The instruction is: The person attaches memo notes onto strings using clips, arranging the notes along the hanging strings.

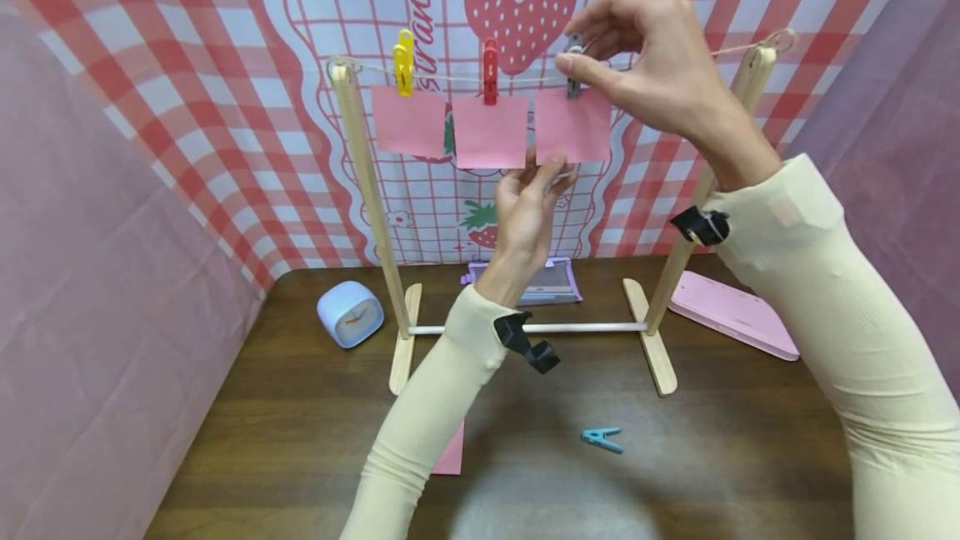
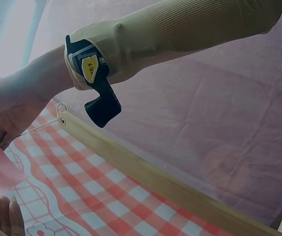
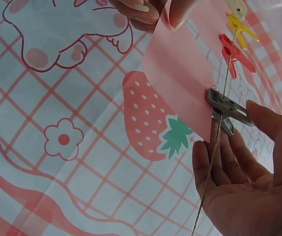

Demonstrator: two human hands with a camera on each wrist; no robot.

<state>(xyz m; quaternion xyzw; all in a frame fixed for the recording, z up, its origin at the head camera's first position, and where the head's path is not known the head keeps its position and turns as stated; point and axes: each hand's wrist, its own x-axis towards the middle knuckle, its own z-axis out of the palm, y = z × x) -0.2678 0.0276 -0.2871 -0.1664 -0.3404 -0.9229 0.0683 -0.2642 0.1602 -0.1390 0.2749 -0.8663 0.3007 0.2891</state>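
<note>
Three pink paper squares hang in a row from a thin string. At the right end, my right hand holds a grey clothespin between thumb and fingers, and the clip sits over the string and the top edge of the right-hand paper. Below, my left hand pinches that paper's bottom edge, thumb in front. A red clothespin bears the middle paper; a yellow clothespin bears the left paper.
Wooden posts carry the string above a brown table. On the table lie a blue clothespin, more pink paper partly under the left sleeve, a light blue clock, a purple-edged pouch and a pink case.
</note>
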